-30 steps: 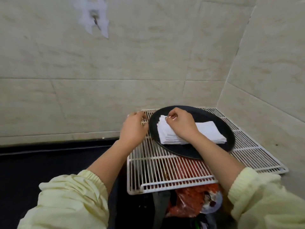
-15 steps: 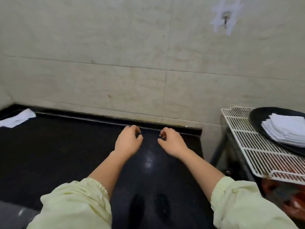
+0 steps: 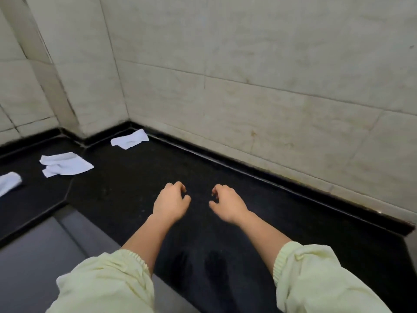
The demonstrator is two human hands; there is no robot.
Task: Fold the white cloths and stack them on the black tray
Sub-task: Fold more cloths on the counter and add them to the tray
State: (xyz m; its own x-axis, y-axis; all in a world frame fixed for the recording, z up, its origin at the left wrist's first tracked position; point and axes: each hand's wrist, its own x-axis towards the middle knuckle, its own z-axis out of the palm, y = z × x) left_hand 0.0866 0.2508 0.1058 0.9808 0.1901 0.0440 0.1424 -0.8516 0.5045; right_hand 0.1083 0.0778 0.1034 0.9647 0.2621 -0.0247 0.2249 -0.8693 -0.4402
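White cloths point(image 3: 66, 164) lie unfolded on the black surface point(image 3: 158, 168), well to the left of the fingers point(image 3: 175, 185). The left hand point(image 3: 171, 204) and right hand point(image 3: 228, 206) hover empty, fingers loosely curled, probably ready to fetch one.

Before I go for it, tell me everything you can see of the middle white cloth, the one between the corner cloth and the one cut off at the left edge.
The middle white cloth is soft-looking fabric, not neatly folded: one flat, roughly four-sided layer with a rumpled bunch along its left side and a flap poking out at the lower left. It lies limp on the black counter, left of centre, and touches nothing else.
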